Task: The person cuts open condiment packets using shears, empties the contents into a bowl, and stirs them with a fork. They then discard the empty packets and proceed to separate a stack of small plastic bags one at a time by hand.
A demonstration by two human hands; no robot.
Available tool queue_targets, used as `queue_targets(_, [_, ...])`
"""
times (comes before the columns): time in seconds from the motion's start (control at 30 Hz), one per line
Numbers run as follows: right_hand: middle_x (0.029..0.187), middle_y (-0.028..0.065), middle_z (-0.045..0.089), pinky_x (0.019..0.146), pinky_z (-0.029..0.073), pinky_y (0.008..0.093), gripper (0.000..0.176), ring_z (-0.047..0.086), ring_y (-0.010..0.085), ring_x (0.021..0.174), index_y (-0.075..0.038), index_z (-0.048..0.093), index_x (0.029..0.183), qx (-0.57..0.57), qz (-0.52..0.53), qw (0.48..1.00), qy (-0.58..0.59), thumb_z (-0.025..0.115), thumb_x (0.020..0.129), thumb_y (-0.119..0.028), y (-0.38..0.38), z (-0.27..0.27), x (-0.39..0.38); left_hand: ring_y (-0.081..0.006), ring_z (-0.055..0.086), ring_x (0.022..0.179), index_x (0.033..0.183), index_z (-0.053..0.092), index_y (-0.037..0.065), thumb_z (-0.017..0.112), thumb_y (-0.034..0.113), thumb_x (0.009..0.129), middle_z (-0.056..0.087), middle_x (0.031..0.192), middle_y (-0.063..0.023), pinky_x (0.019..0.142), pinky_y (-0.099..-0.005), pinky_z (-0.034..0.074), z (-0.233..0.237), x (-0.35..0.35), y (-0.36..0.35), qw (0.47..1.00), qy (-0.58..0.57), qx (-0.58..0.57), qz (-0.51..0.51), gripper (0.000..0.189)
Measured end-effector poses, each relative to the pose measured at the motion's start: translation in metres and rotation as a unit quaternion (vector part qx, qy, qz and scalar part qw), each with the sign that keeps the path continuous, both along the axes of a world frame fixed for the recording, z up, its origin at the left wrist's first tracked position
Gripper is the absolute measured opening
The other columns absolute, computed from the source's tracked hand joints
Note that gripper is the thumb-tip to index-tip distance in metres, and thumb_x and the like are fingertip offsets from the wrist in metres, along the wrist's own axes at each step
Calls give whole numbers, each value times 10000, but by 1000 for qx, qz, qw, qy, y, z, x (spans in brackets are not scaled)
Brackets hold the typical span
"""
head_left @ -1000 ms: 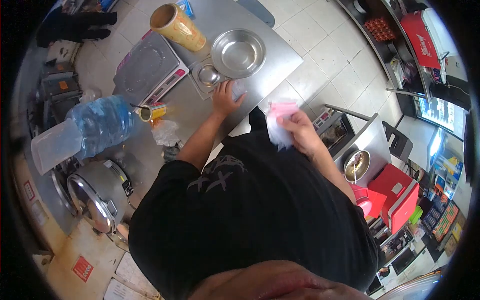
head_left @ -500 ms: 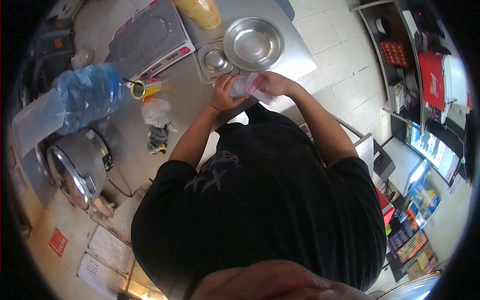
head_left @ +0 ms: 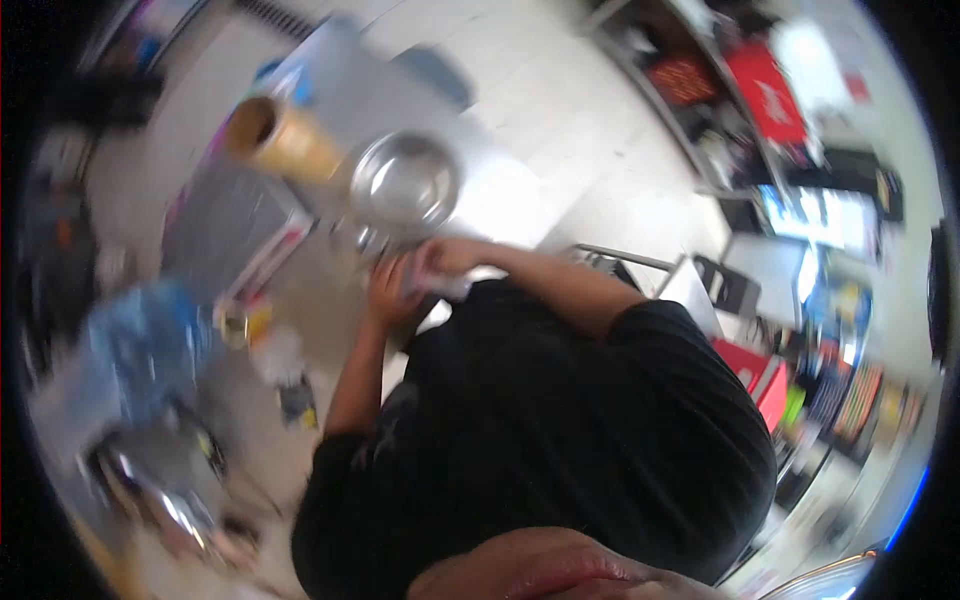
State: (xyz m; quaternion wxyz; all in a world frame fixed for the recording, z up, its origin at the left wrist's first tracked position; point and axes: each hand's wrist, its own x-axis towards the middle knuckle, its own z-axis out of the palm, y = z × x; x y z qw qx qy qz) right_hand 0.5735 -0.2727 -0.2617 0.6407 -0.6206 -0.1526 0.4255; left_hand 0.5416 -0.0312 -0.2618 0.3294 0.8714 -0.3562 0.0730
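Between my two hands, at the near edge of the metal table [head_left: 510, 205], is a clear zip bag [head_left: 455, 289] with a pink strip along its top. My left hand [head_left: 388, 287] has its fingers wrapped round one side of it. On the other side, my right hand [head_left: 455, 256] pinches the bag near the pink strip. Motion blur hides the fingertips and whatever the bag may contain. Just beyond the hands stands a round steel bowl [head_left: 365, 200], with a small metal dish [head_left: 370, 240] beside it.
Left of the bowl are a tall yellowish container [head_left: 305, 148] and a grey flat-topped appliance [head_left: 235, 235]. An open can [head_left: 235, 328], a blue water jug [head_left: 150, 340] and a metal pot [head_left: 165, 485] are farther left. Shelves with a red box [head_left: 765, 95] stand right.
The view has swung and blurred, so the table and hands sit farther left and lower. More of the tall yellowish container shows. Both hands still hold the zip bag.
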Motion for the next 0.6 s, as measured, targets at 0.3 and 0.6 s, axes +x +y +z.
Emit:
queue_targets(0.3, [922,119,731,685,543,397,316,670,217,810,-17,739,1037,-169,-128,976,46,593,762,-69,29,42,-21,-378,572,1215,1346,554,-8,684,419,911,608,1306,-203,1062,-535,391,-20,-12,18,998,0,-4,-70,623])
queue_targets(0.6, [945,166,754,752,565,415,311,716,262,856,-34,764,1001,-308,-212,927,8,676,720,-134,61,10,-37,-341,642,994,1221,641,29,755,325,850,659,1133,-176,865,-470,521,26,-10,22,997,72,32,5,488])
